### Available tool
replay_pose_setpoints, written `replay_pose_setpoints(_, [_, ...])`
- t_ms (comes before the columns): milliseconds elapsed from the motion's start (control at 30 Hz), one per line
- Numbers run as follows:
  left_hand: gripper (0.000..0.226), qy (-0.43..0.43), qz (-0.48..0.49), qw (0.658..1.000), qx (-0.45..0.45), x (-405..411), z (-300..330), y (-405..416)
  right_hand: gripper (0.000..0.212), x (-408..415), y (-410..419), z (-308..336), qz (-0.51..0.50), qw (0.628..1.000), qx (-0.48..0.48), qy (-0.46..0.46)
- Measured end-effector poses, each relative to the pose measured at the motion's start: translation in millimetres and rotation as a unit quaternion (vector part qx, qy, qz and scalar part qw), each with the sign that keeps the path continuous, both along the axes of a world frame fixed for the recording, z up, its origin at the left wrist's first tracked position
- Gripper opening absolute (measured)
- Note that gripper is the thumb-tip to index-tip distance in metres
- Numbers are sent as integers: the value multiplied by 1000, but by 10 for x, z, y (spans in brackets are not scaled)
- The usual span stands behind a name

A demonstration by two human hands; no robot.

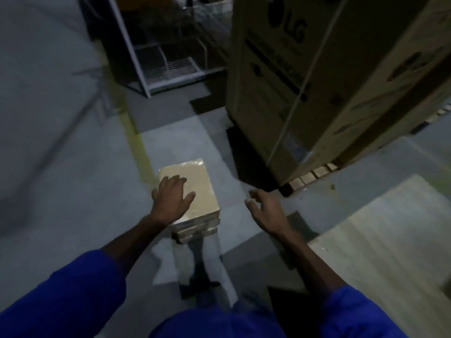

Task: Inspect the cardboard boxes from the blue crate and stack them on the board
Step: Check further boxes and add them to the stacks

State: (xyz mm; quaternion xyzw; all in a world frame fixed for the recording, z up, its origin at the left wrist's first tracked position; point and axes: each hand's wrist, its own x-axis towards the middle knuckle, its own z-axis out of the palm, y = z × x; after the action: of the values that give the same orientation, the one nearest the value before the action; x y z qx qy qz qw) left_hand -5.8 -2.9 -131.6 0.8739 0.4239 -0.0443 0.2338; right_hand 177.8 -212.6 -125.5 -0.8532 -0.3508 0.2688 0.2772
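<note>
A small stack of flat tan cardboard boxes [195,186] wrapped in clear film stands above the grey floor in the middle of the view. My left hand [170,197] lies flat on the top box, fingers straight and spread, near its left front corner. My right hand [264,207] hovers in the air to the right of the stack, apart from it, fingers loosely curled and holding nothing. A pale wooden board [390,240] lies at the lower right. The blue crate is not in view. What the stack rests on is hidden.
A large LG carton [317,81] on a pallet [310,178] rises at the upper right. A white wire rack [161,64] stands at the back. A yellow floor line [136,147] runs past the stack's left side. My blue sleeves fill the bottom edge.
</note>
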Motion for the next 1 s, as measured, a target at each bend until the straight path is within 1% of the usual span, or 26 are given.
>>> replay_pose_setpoints(67, [62,7,43,999,-26,-128,-81,149,44,-4,241,-145,29,999,-12,15])
replay_pose_setpoints(167, [84,6,100,993,-55,-244,-315,342,46,37,564,-412,60,997,-36,41])
replay_pose_setpoints(200, [83,8,116,991,-69,-251,-374,403,46,63,673,-503,66,996,-45,50])
replay_pose_setpoints(267, [68,29,146,983,-104,-204,-419,524,46,141,901,-727,76,993,-65,69])
replay_pose_setpoints(333, [54,38,166,978,-117,-108,-486,671,47,242,1129,-949,80,989,-88,91])
replay_pose_setpoints(400, [48,45,192,971,-136,-11,-654,822,49,361,1352,-1173,71,985,-107,115])
replay_pose_setpoints(567, [55,55,254,947,-189,197,-1233,1056,53,627,1798,-1793,63,976,-147,147])
replay_pose_setpoints(733, [68,43,286,922,-257,267,-1861,1197,59,694,2121,-2332,88,968,-179,152])
replay_pose_setpoints(833, [77,33,290,923,-250,208,-2315,1298,61,660,2248,-2571,87,969,-175,153])
replay_pose_setpoints(933, [69,1,307,917,-255,59,-2959,1400,63,630,2356,-2831,73,971,-169,153])
replay_pose_setpoints(967, [71,-3,309,916,-257,18,-3103,1434,63,614,2383,-2904,63,971,-166,160])
replay_pose_setpoints(1000, [76,-11,320,912,-258,46,-3093,1458,63,602,2400,-2978,53,969,-168,171])
